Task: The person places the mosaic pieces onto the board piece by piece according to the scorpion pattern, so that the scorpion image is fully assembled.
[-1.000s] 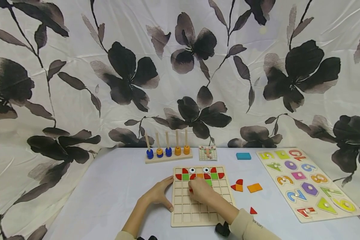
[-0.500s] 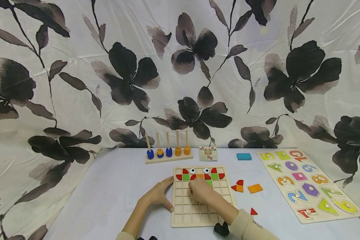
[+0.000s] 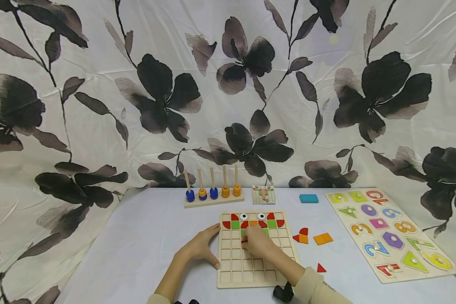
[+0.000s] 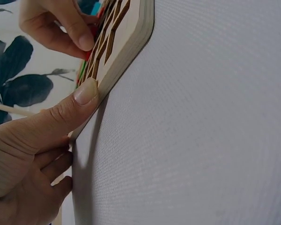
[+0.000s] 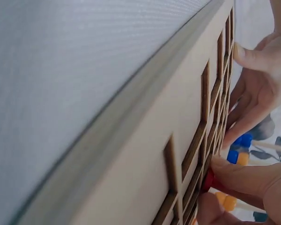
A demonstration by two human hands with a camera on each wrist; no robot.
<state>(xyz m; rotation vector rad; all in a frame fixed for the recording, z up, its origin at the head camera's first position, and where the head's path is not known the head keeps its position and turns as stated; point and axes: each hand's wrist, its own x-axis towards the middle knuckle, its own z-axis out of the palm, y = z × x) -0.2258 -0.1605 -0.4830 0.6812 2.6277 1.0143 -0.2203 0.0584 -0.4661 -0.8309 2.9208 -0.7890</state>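
Observation:
A wooden grid board lies flat on the table, its upper rows partly filled with red, green and orange tiles and two white eye tiles. My left hand rests along the board's left side, thumb and index finger spread; in the left wrist view, the thumb touches the edge. Over the middle of the board my right hand pinches a small red tile between thumb and fingertips, close above the cells. Its full shape is hidden by the fingers. A green tile shows just beyond this hand.
Right of the board lie red and orange tiles, orange tiles and a red triangle. Behind stand a peg stacker, a pattern card and a blue block. A number puzzle board lies far right.
My right hand has shifted slightly right with the red tile, showing some green beside the fingers. My left hand has stayed at the board's edge.

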